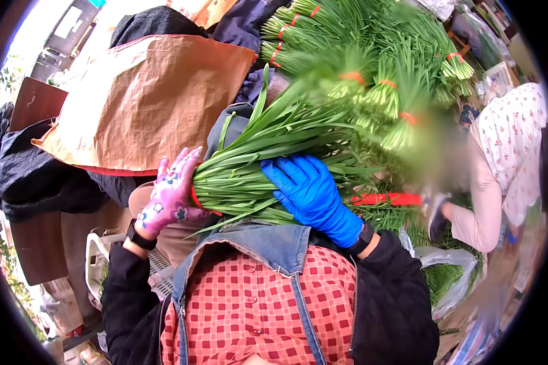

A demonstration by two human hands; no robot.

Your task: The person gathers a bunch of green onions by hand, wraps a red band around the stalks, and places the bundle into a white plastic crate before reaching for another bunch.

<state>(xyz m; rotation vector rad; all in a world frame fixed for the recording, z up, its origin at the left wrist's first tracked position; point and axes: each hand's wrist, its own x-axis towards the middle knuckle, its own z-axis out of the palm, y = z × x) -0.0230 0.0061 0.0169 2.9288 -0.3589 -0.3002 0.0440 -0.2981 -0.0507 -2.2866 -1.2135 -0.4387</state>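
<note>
A bunch of long, flat-leaved Chinese chives lies across my lap, its leaves fanning towards the upper right. My left hand, in a pink flowered glove, cups the cut end at the left, with the thumb below and the fingers along the far side. A red band shows beside that palm, around the stems. From above, my right hand, in a blue glove, grips the leaves midway along the bunch, its fingers curved over them. The undersides of the bunch and of both hands are hidden.
Several red-banded green bundles are piled at the upper right. An orange-brown woven sheet lies at the upper left. A white plastic basket stands by my left arm. Another person is at the right, near a clear plastic bag.
</note>
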